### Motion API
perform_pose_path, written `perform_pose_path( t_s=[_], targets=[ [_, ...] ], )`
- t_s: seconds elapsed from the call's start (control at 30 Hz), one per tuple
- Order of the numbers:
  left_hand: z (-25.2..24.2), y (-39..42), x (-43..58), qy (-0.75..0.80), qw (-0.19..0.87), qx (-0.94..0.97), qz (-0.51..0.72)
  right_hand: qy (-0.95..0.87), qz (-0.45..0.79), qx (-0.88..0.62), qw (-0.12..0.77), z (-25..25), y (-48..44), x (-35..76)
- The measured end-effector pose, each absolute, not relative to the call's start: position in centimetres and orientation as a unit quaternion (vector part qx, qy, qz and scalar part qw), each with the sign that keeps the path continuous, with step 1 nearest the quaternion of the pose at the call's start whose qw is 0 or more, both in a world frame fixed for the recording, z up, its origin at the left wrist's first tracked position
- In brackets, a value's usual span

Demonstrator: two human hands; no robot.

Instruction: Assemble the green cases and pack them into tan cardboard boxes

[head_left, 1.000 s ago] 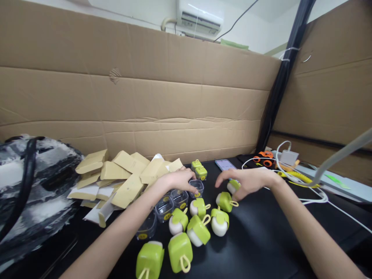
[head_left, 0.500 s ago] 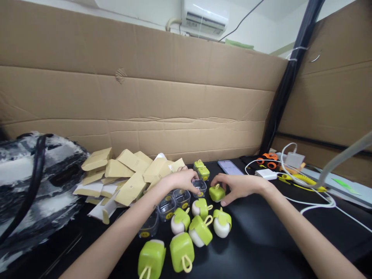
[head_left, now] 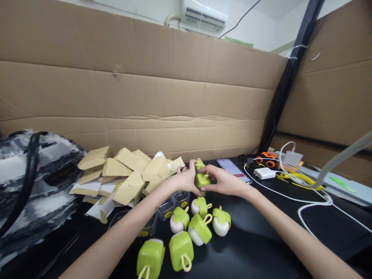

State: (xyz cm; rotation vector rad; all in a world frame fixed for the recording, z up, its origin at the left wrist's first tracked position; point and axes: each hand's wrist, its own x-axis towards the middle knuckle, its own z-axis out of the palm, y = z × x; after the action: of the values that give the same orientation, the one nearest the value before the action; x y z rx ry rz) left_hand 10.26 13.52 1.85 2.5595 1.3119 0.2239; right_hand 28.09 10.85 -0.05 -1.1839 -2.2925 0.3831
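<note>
My right hand (head_left: 223, 180) is closed on a lime-green cube with a loop (head_left: 202, 179), its fingertips pinching the sides. The cube sits at a clear plastic cup (head_left: 202, 193), mostly hidden by cube and fingers. Around the cup's left side curls my left hand (head_left: 186, 179), thumb at its front. How deep the cube sits in the cup cannot be made out. Just nearer lie several green-and-white cubes with pale yellow loops (head_left: 200, 229). Left of them stand more clear cups (head_left: 166, 209) with yellow stickers, partly behind my left forearm.
Flattened tan cartons (head_left: 130, 170) are heaped at the left, beside a black-and-white furry bag (head_left: 37, 186). Behind my hands stands another green cube (head_left: 199, 163). A phone (head_left: 232, 170), white charger (head_left: 264, 173), cables and orange scissors (head_left: 266, 158) lie right. Cardboard (head_left: 174, 100) walls the back.
My right hand has moved left with the green cube, bringing it to the clear cup at my left hand. The left hand has stayed near the cup, its fingers raised a little.
</note>
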Motion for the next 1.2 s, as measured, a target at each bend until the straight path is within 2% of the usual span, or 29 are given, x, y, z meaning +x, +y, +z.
perform_pose_path(
  t_s=[0.6, 0.9, 1.07, 1.2],
  targets=[
    [1.7, 13.0, 10.1, 0.409, 0.097, 0.902, 0.095, -0.883, 0.028, -0.459, 0.095, -0.2, 10.2, 26.9],
    [4.1, 12.8, 8.7, 0.405, 0.082, 0.901, 0.13, -0.829, -0.006, -0.559, -0.028, 1.7, 9.2, 28.5],
    [5.5, 14.0, 6.6, 0.429, 0.085, 0.891, 0.119, -0.803, -0.002, -0.596, -0.032, 2.4, 10.6, 31.2],
    [5.2, 14.8, 6.3, 0.45, 0.095, 0.887, 0.029, -0.801, -0.004, -0.598, 0.001, 2.3, 13.7, 31.3]
  ],
)
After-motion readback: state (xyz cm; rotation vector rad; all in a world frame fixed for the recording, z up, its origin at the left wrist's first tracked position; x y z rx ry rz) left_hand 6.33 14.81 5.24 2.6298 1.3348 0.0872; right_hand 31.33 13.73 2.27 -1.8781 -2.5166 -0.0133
